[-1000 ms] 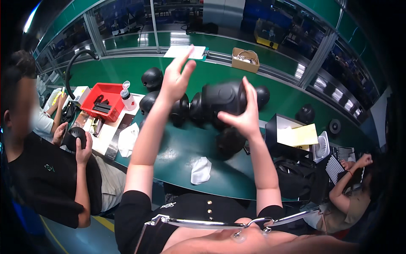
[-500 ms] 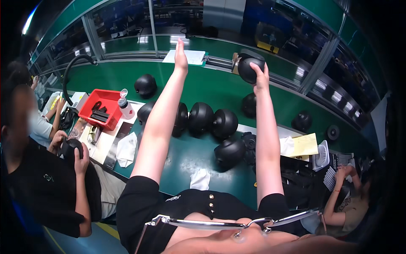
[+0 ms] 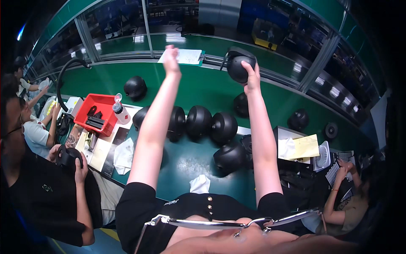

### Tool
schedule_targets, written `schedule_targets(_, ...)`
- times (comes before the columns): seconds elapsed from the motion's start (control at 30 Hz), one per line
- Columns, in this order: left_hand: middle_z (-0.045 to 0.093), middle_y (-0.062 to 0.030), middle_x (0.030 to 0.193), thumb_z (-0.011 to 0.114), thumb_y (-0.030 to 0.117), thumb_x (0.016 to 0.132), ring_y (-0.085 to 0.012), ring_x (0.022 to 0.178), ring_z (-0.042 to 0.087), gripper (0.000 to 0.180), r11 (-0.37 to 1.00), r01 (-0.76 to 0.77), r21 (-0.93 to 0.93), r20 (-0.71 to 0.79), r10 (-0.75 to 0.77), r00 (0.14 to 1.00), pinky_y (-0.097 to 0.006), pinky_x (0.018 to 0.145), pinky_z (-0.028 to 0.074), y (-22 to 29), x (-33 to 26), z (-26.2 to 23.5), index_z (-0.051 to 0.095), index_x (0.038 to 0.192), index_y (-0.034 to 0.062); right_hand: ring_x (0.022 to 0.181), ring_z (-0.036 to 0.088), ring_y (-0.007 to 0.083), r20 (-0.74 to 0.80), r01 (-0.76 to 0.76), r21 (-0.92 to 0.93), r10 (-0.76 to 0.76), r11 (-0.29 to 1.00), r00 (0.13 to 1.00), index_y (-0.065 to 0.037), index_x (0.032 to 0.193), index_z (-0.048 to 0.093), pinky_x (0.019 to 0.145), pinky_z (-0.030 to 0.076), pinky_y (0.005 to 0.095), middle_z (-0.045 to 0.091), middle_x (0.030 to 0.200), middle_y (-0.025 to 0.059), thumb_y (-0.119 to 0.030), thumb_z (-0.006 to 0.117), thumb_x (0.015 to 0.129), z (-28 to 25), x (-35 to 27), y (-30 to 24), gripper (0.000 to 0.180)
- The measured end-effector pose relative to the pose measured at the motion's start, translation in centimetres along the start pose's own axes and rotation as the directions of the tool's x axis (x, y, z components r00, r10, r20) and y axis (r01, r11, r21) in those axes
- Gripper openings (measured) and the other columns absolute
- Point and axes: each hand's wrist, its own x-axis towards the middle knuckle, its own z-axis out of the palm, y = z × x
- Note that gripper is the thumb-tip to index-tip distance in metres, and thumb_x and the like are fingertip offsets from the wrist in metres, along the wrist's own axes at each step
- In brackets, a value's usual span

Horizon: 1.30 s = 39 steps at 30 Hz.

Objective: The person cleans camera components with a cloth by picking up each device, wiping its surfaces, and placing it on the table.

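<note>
Out over the far side of the green bench, my right hand (image 3: 252,79) grips a black, round, ball-like housing (image 3: 237,70). A dark curved piece shows behind that housing; I cannot tell whether it is part of it. My left hand (image 3: 171,62) is raised to the left of it, empty, its fingertips slightly blurred and pointing away. Beneath my arms stands a row of similar black round housings (image 3: 198,122), partly hidden by my left forearm. Another black housing (image 3: 229,157) sits closer to me, beside my right forearm.
A clipboard with paper (image 3: 189,56) lies beyond my left hand. At left are a red bin (image 3: 111,103) with black parts, a bottle (image 3: 122,113) and a co-worker's hands (image 3: 79,167) on a dark part. White cloths (image 3: 200,184) lie near me. Yellow paper (image 3: 305,147) is at right.
The held housing has shifted slightly left with my right hand. My left hand has moved a little left and nearer, its fingers turning. The view has shifted slightly too.
</note>
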Motion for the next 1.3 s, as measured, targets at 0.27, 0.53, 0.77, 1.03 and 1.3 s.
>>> schedule_targets(0.27,0.072,-0.0162,0.101,0.059,0.050,0.092,-0.0276,0.101,0.067,0.050,0.794,0.033,0.607,-0.155,0.077,0.985,-0.036,0.094,0.048,-0.1,4.0,-5.9,0.072,0.109,0.0044,0.117,0.058,0.0270,0.007,-0.296,-0.284,0.310,0.912,0.951,-0.011,0.144,0.045,0.097,0.049,0.0405,0.054,0.134,0.0144,-0.035,0.085,0.066,1.2,2.8,6.2,0.091)
schedule_targets(0.53,0.051,-0.0173,0.138,0.072,0.047,0.080,-0.0328,0.129,0.049,0.067,0.021,0.168,0.986,-0.169,0.162,0.972,-0.049,0.106,0.040,6.8,6.4,-18.3,0.056,0.137,0.0157,0.129,0.043,0.0402,0.316,0.307,-0.915,-0.008,0.261,0.949,-0.022,0.146,0.045,0.109,0.040,0.0460,0.044,0.143,0.0180,-0.047,0.088,0.048,3.6,4.8,11.8,0.110)
schedule_targets(0.77,0.035,-0.0148,0.151,0.088,0.046,0.060,-0.0466,0.139,0.031,0.108,-0.457,0.239,0.857,-0.259,0.021,0.966,-0.073,0.108,0.023,7.0,5.9,-21.9,0.032,0.152,0.0273,0.146,0.020,0.0419,0.341,0.429,-0.899,0.473,-0.089,0.812,-0.024,0.150,0.038,0.113,0.035,0.0478,0.024,0.159,0.0176,-0.048,0.089,0.053,5.8,3.3,15.4,0.112)
schedule_targets(1.03,0.049,-0.0130,0.135,0.093,0.022,0.052,-0.0354,0.127,0.051,0.099,-0.705,0.058,0.706,-0.181,-0.101,0.978,-0.060,0.105,0.041,7.1,5.7,-27.6,0.043,0.137,0.0169,0.136,0.038,0.0462,-0.089,0.207,-0.875,0.564,-0.438,0.821,-0.021,0.155,0.026,0.110,0.039,0.0518,0.035,0.154,0.0135,-0.046,0.094,0.048,2.2,3.1,7.7,0.129)
schedule_targets(1.3,0.055,-0.0159,0.121,0.084,0.032,0.051,-0.0354,0.114,0.057,0.084,-0.259,-0.210,0.943,0.254,0.148,0.956,-0.045,0.093,0.052,12.4,2.9,-19.8,0.055,0.130,0.0186,0.118,0.055,0.0444,0.007,0.012,-1.000,0.176,-0.028,0.984,-0.015,0.144,0.033,0.101,0.048,0.0476,0.045,0.133,0.0244,-0.046,0.092,0.048,-3.7,-0.3,10.4,0.117)
